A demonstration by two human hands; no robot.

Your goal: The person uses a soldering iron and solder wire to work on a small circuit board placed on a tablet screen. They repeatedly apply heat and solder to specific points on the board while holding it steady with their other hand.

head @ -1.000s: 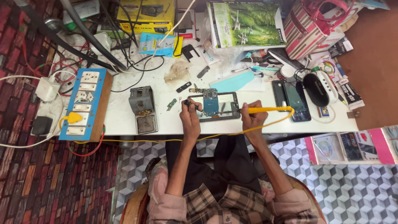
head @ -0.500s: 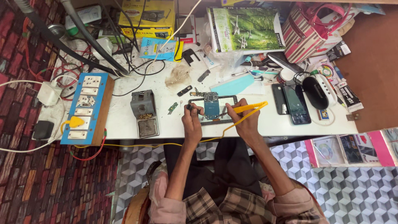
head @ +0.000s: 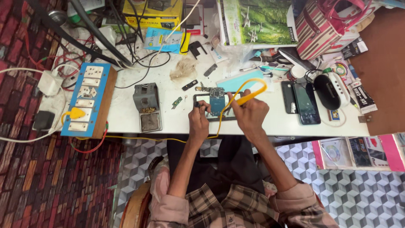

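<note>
Gripping the yellow iron (head: 249,98) in your right hand (head: 249,115), pinch the phone (head: 213,105) steady at 9 o'clock with your left hand (head: 199,120) and touch lightly.

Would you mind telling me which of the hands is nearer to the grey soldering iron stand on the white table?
Left. The left hand rests at the opened phone, just right of the grey soldering iron stand. The right hand, gripping the yellow soldering iron, lies farther right, beyond the phone.
</note>
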